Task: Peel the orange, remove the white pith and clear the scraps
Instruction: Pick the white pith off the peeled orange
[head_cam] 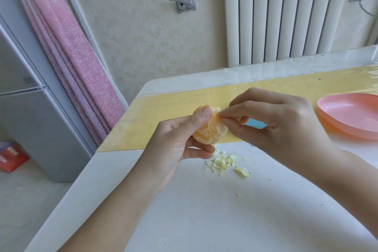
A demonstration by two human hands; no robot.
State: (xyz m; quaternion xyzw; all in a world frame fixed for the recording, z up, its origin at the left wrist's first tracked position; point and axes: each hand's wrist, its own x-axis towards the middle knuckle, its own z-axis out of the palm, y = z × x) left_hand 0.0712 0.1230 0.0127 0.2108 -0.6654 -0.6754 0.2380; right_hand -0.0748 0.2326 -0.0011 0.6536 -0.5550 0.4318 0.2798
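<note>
My left hand point(176, 141) grips a peeled orange point(210, 131) above the white table point(204, 210), thumb on its top and fingers curled under it. White strands of pith still cling to the fruit. My right hand point(272, 120) comes in from the right and pinches a strand of pith at the orange's upper right edge between thumb and forefinger. A small heap of pale pith scraps point(223, 162) lies on the table just below the orange, with a few crumbs scattered around it.
A yellow mat point(163, 116) lies across the table under the hands. A pink dish point(351, 116) sits at the right edge, and a small blue object point(255, 124) shows behind my right hand. A grey fridge point(30, 108) and a pink curtain point(67, 57) stand left of the table.
</note>
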